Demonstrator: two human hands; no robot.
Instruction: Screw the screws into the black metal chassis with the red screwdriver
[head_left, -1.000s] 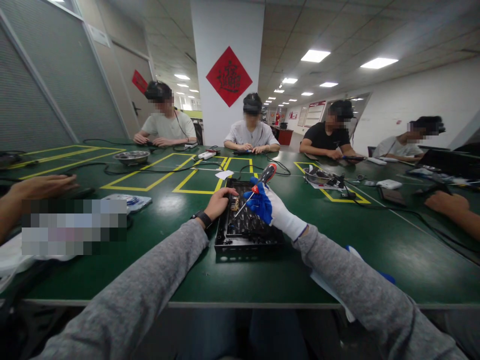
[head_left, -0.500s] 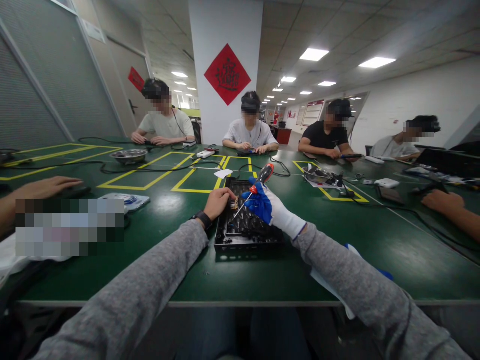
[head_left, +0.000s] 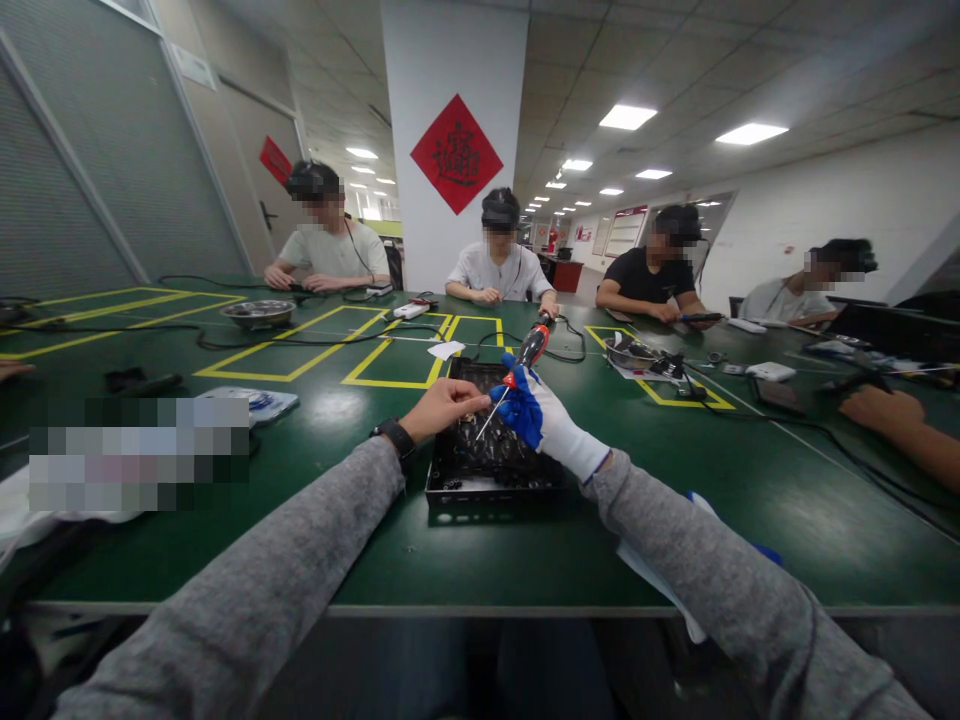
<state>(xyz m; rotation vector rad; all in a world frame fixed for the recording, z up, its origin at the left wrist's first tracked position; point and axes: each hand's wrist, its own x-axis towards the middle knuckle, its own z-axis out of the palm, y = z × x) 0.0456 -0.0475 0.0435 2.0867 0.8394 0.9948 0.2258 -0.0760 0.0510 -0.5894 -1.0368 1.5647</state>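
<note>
A shallow black plastic casing (head_left: 491, 492) lies on the table in front of me, with dark parts inside that are too small to name. My right hand (head_left: 546, 415), in a white glove with blue fingers, is closed around a screwdriver (head_left: 534, 345) with a red and black handle. The screwdriver tilts, its thin shaft pointing down and left over the casing. My left hand (head_left: 442, 408), bare with a black band at the wrist, is over the casing's left side. Its fingertips are pinched together and meet the gloved fingers; what they hold is hidden.
The green table (head_left: 360, 560) carries yellow tape outlines. A metal bowl (head_left: 259, 313) stands at the back left, and another bowl with parts (head_left: 637, 350) at the right. Plastic packages (head_left: 255, 402) lie left. Several people sit around; a co-worker's hand (head_left: 885, 410) is at right.
My left hand has lifted off the casing's inside and come to my gloved fingers. The screwdriver's tip has shifted slightly right. At far left, another person's hand has drawn back.
</note>
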